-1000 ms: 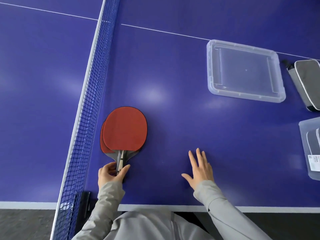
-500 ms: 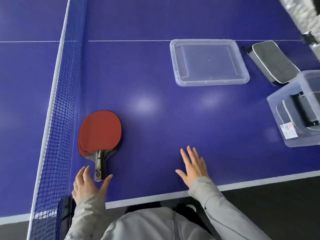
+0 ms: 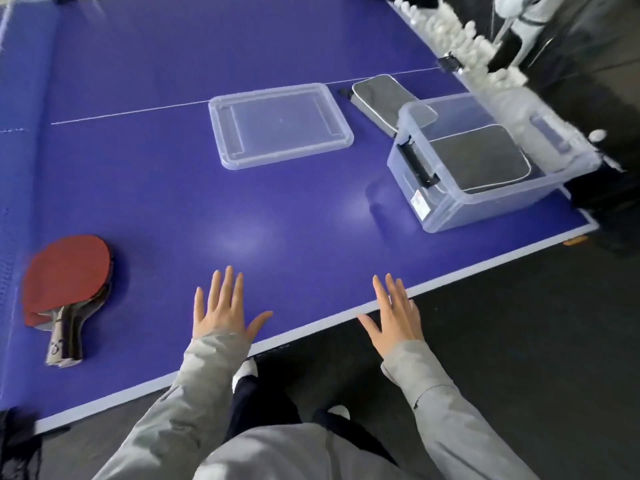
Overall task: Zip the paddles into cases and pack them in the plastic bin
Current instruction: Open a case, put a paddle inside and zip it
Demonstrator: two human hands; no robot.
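Observation:
Two stacked red paddles (image 3: 65, 275) lie at the left on the blue table (image 3: 294, 220), handles toward me. My left hand (image 3: 223, 306) hovers flat over the table's near edge, fingers spread, holding nothing, well right of the paddles. Over the table's edge further right, my right hand (image 3: 394, 313) is also spread and empty. A clear plastic bin (image 3: 450, 206) stands at the right with a grey zipped case (image 3: 481, 157) inside. Another grey case (image 3: 381, 95) lies behind the bin on the table.
The bin's clear lid (image 3: 280, 123) lies upside down mid-table. The net (image 3: 10, 237) runs along the far left. White balls (image 3: 460, 36) line the table's right side. Dark floor (image 3: 519, 323) lies beyond the near edge.
My left hand has let go of the paddle handles and moved right, away from them. The view has swung right, bringing the bin and cases fully into sight. Both hands are spread.

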